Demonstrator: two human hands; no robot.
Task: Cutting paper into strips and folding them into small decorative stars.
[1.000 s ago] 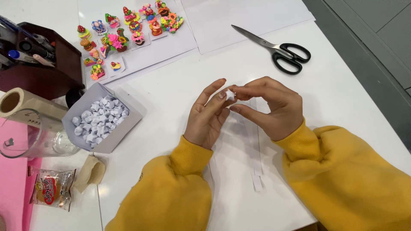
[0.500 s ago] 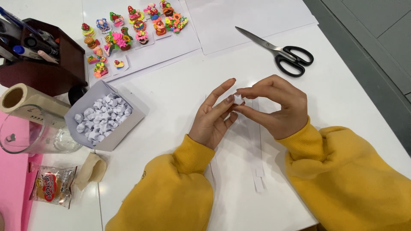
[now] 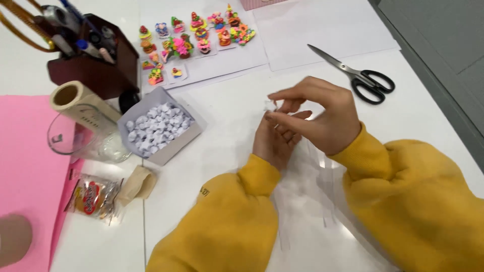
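Now both hands are up at the middle of the white table (image 3: 237, 151), yellow sleeves running back toward five and six o'clock. Right hand (image 3: 322, 118) sits on top, thumb and forefinger pinched shut on a tiny folded white paper piece (image 3: 271, 106), which shows just at the fingertips at about nine o'clock from that hand. Left hand (image 3: 276, 138) is tucked underneath, its fingers curled up toward the same paper piece, though whether it actually grips the piece or only steadies it is hidden by the right hand, so I cannot tell. Thin clear or white paper strips (image 3: 307, 166) lie on the table beneath the wrists, blurred. Off at nine o'clock from the hands sits an open grey box (image 3: 160, 151) filled with small folded white paper stars (image 3: 156, 128). Farther left at nine, a clear glass jar (image 3: 85, 141) lies on its side beside a roll of beige tape (image 3: 75, 100), over a pink sheet (image 3: 30, 166). At eleven o'clock there is a dark wooden pen holder (image 3: 96, 70), and at twelve a sheet of colourful stickers (image 3: 196, 32). Black-handled scissors (image 3: 360, 75) lie at two o'clock, well apart from the hands. Down at eight o'clock rests a small snack packet (image 3: 93, 196).
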